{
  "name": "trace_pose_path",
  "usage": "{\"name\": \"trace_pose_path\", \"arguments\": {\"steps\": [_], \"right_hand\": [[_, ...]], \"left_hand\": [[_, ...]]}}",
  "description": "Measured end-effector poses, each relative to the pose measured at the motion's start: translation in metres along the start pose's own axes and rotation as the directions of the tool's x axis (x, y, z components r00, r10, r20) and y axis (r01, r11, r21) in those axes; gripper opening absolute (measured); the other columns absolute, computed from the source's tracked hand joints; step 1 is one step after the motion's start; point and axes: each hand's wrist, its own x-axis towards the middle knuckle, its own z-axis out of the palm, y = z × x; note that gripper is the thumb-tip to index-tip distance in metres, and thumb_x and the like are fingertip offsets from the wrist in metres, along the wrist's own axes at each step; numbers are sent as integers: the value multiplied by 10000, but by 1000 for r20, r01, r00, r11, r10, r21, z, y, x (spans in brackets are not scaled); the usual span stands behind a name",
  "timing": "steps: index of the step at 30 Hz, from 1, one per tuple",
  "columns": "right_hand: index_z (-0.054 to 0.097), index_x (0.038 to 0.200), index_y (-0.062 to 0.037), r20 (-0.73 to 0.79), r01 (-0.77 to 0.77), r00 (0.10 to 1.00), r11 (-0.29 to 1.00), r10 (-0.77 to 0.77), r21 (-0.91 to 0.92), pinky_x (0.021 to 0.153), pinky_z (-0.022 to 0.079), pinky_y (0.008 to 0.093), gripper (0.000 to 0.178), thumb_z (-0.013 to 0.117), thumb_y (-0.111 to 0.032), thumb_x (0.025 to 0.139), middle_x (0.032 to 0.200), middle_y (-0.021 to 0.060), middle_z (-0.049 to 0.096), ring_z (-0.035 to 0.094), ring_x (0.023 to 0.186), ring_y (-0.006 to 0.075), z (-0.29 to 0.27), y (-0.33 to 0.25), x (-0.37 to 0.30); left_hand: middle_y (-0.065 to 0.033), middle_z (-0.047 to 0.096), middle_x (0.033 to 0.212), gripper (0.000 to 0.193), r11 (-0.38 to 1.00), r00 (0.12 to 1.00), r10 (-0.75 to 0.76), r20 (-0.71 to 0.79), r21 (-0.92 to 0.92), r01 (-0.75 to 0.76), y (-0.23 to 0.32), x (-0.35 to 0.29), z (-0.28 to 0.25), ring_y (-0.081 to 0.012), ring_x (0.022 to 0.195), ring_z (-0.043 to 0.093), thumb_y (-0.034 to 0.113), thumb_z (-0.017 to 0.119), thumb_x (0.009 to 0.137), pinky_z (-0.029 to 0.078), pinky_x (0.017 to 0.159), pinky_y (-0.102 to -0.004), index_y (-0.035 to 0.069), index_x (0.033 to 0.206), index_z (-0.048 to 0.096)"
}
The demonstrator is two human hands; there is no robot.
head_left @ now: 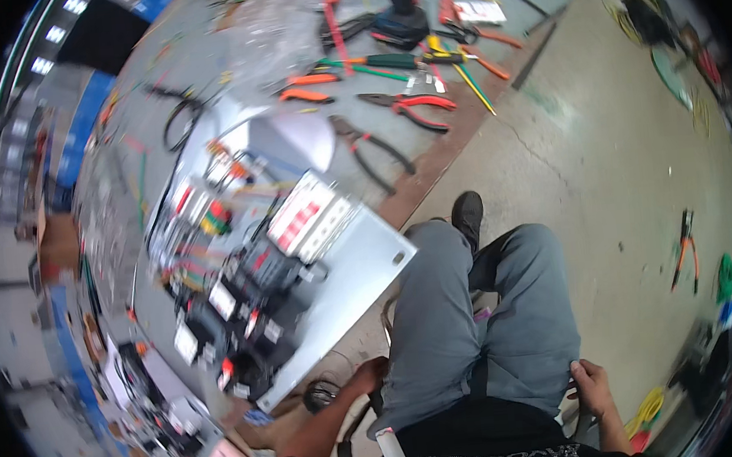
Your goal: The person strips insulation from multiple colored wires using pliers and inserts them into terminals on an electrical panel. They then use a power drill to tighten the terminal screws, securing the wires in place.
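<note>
I am seated, with a metal panel (354, 275) resting on the bench at my left, its corner by my left knee. Wired electrical components cover the panel, among them a white and red block (302, 219), dark contactor-like units (246, 304) and colored wires. Low beside my left thigh is my left hand (368, 376), next to the chair; its fingers are hidden. My right hand (592, 385) is at the outside of my right thigh, its fingers curled beside the dark chair armrest (582, 425). What it grips, if anything, is not visible.
On the bench lie red-handled pliers (415, 109), dark-handled pliers (374, 151), orange-handled pliers (309, 90), a green screwdriver (390, 61) and clear plastic wrap (276, 40). Orange-handled pliers (686, 250) are on the floor at right. A second wired assembly (160, 412) sits at lower left.
</note>
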Motion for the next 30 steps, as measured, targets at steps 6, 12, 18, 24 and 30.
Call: {"name": "trace_pose_path", "arguments": {"steps": [6,12,18,24,30], "right_hand": [[691,1027,47,-7,21,1000,1000,-21,-10,636,525,311,325,550,-241,1084,780,64,638,591,696,115,14,-48,-25],[672,1122,65,-23,258,965,964,-260,-69,748,517,361,328,547,-235,1076,828,116,680,609,789,168,64,-22,-16],[725,1135,37,172,303,953,831,-251,-466,758,547,373,458,614,-396,1034,861,180,734,696,813,207,55,-44,7],[752,1085,-11,310,479,875,568,-372,-670,781,576,415,489,743,-474,929,910,184,769,748,855,273,37,-40,34],[698,1337,-45,360,730,673,499,-647,-468,898,570,396,552,824,-335,885,1070,163,780,739,981,263,9,-110,-14]], "left_hand": [[-148,739,1202,365,657,900,-434,-47,-700,281,28,-27,-2,-281,1051,714,131,618,983,560,955,-416,-24,1309,671],[-251,738,1149,393,824,921,-299,-249,418,381,68,-19,-75,-399,1078,703,340,616,1033,523,957,-460,-12,1168,727],[-254,715,1282,470,806,974,-224,-20,557,197,130,5,-102,-417,1229,670,342,650,958,511,1041,-474,29,1304,707],[-284,720,1197,393,739,945,132,-301,664,108,221,-38,-90,-460,1160,674,261,562,978,525,996,-545,66,1288,704],[-274,724,1129,318,667,850,434,-300,741,-79,276,-68,-71,-458,1106,681,210,599,973,542,951,-538,53,1219,724]]}}
